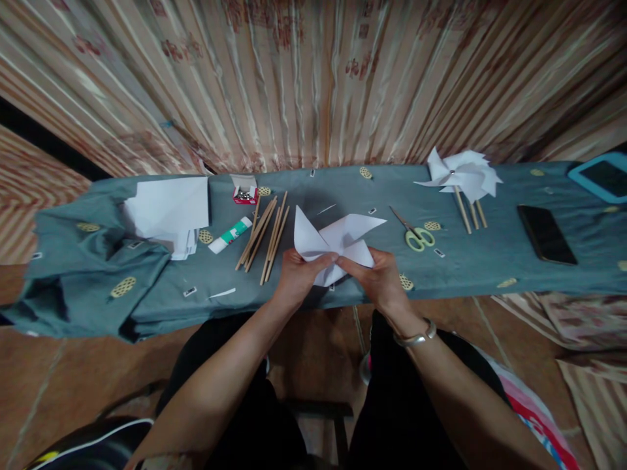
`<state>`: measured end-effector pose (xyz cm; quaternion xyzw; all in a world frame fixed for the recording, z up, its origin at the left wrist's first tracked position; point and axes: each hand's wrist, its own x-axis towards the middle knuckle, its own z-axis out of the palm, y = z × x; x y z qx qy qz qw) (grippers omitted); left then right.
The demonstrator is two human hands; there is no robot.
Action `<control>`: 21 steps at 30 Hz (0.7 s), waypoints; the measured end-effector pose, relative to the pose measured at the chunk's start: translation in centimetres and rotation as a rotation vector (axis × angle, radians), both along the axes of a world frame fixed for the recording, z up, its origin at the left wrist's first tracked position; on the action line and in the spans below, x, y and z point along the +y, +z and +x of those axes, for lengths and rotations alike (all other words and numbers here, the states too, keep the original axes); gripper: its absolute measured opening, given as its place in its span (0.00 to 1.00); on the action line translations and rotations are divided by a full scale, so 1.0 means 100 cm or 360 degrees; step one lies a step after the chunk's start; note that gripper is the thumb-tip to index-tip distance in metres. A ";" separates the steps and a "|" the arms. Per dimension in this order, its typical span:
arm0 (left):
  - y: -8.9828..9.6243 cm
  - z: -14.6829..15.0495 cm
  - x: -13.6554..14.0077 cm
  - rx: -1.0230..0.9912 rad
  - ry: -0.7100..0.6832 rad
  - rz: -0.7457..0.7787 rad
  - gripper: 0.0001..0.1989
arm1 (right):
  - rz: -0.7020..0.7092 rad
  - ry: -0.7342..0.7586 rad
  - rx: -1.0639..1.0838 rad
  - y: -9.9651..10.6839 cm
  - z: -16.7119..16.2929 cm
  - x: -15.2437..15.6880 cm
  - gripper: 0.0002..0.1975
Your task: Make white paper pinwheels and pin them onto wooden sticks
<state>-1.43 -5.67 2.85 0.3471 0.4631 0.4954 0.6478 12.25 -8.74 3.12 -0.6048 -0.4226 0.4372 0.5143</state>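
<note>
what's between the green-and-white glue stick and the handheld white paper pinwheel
Slim tan wooden sticks lie there, in the head view

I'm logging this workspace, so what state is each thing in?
Near pinwheel: folded, no stick visible
Left grip: closed on near pinwheel
Right grip: closed on it too
Far pinwheels: folded, with sticks
Loose sticks: lying in two bunches
Scissors: lying flat, blades apparently closed
Red box: open
Glue stick: on its side
Paper sheets: piled flat
Phone: screen dark
Blue-framed device: screen dark

One held pinwheel (353, 230), one glue stick (230, 235), one phone (546, 234), one pair of scissors (410, 228)
</note>
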 end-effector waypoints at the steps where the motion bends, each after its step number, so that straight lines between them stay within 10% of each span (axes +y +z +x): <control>1: 0.001 -0.001 -0.001 0.0015 -0.0005 0.0011 0.12 | -0.0001 -0.0002 0.0001 0.001 -0.001 -0.001 0.14; 21: 0.000 -0.014 -0.005 -0.0268 0.0134 -0.0072 0.14 | -0.0011 0.0109 0.0088 0.017 0.017 -0.010 0.23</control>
